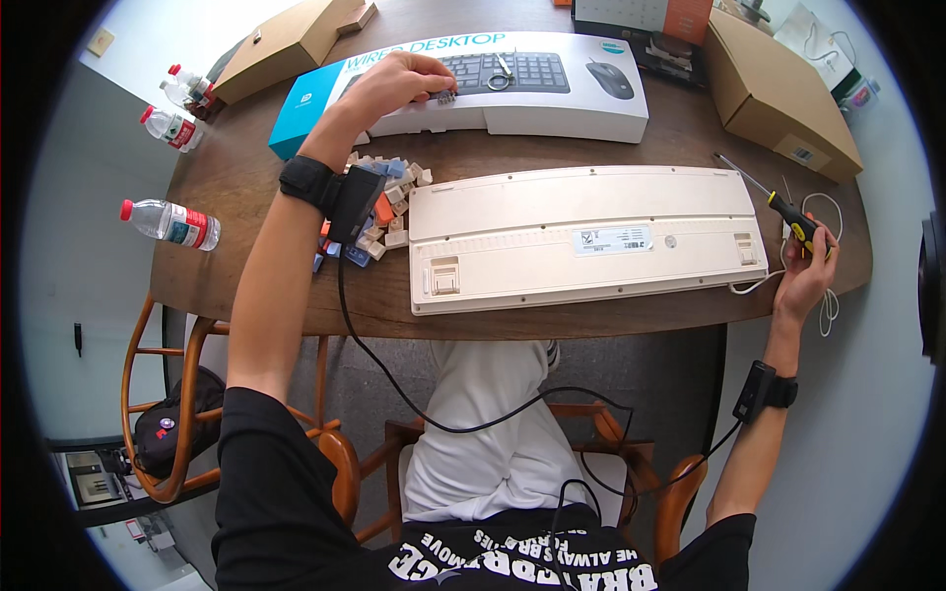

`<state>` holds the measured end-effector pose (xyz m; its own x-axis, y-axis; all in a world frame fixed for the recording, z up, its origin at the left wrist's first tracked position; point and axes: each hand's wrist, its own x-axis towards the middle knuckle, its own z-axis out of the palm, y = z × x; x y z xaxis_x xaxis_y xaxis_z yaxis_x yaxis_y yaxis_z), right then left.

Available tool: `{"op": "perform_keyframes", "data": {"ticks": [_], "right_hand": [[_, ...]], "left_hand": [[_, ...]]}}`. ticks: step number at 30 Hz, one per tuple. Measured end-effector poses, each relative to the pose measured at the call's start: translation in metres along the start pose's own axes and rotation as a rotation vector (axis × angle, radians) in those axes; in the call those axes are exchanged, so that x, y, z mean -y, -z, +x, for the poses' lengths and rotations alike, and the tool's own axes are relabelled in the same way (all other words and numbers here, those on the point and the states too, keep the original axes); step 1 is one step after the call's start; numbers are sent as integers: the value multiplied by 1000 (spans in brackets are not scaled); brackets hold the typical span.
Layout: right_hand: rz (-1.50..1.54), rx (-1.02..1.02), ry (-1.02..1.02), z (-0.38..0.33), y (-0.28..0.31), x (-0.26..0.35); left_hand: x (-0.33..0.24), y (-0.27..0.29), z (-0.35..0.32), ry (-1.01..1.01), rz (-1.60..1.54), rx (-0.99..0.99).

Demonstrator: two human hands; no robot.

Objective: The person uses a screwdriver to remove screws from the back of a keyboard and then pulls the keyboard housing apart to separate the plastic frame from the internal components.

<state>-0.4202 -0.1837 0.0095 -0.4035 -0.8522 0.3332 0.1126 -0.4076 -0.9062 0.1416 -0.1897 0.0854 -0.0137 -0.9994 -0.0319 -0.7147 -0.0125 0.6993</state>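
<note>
A cream keyboard (512, 212) lies underside up across the table in front of me. My right hand (803, 281), at its right end, is closed around the handle of a black and yellow screwdriver (791, 219), whose metal shaft points up and left. My left hand (389, 91) reaches over a long white and teal box (576, 120), fingertips pinched together. Right at those fingertips is a small dark grey cluster (446, 98), too small to make out. Farther right on the box rests a small metal tool with a ring (500, 81).
Beside the keyboard's left end is a heap of loose keycaps (397, 238), partly behind my left wrist. Cardboard boxes stand at the back left (281, 49) and back right (778, 94). Bottles line the left edge, one bottle (172, 225) nearer. A white cable (830, 305) loops by my right hand.
</note>
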Motion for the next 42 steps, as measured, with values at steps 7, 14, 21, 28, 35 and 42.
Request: {"op": "perform_keyframes", "data": {"ticks": [7,14,21,28,35,42], "right_hand": [[0,-12,2,-1,-5,1],[-1,-29,-2,-1,-6,3],[14,-14,-8,-1,-3,0],[44,-23,-16,3,7,-3],[122,-91,-13,6,3,-9],[182,-83,5,-2,0,-4]], "left_hand": [[5,0,2,17,2,-23],[-1,0,-2,19,-48,18],[0,1,-3,23,-5,49],[-1,-3,-5,-19,-40,0],[10,-4,-35,-158,34,-258],[-78,-48,-152,-275,-17,-322]]}}
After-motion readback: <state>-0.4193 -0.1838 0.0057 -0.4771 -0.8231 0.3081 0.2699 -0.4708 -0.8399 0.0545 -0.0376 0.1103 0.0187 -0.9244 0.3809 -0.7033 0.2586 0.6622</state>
